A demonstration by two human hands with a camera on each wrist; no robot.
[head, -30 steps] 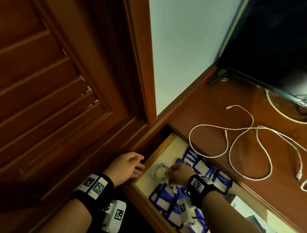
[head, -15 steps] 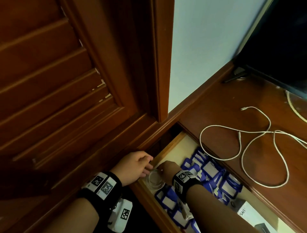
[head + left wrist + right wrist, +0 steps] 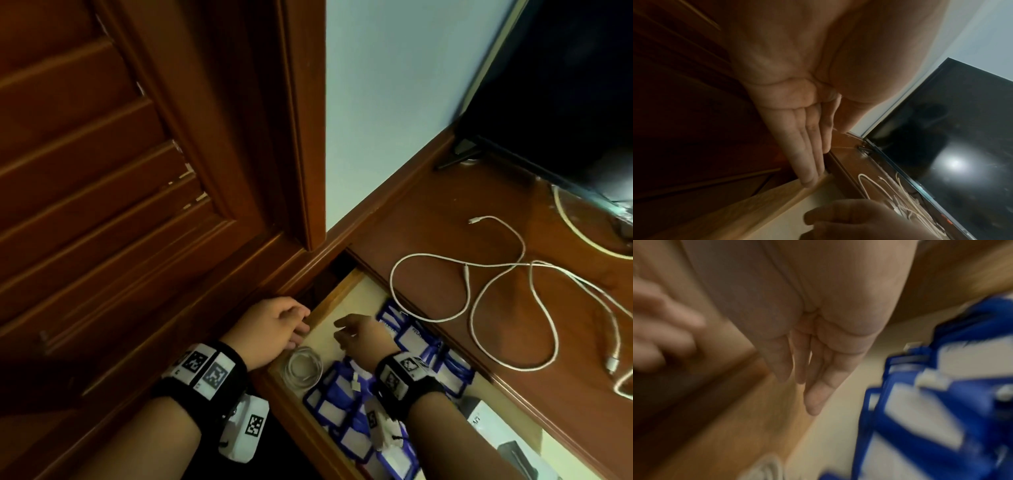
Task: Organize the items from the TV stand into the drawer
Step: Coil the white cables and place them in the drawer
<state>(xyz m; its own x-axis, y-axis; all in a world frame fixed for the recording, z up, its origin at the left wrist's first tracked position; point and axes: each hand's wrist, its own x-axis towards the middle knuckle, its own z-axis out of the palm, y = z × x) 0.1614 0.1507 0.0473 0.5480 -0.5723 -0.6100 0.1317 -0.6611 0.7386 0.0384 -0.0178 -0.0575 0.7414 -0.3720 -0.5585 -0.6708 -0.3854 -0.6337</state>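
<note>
Head view: the right hand [image 3: 363,337] has let go of the coiled white cable [image 3: 303,366], which now lies alone in the open pale wooden drawer [image 3: 346,294]; its grip is loose and empty. The left hand [image 3: 270,329] stays resting on the drawer's side edge. A long loose white cable [image 3: 479,294] remains on the brown wooden surface [image 3: 428,219], probably next.

Left wrist view: straight fingers [image 3: 807,154], holding nothing.

Right wrist view: relaxed fingers [image 3: 813,386] beside blue-framed tags [image 3: 920,410].
</note>
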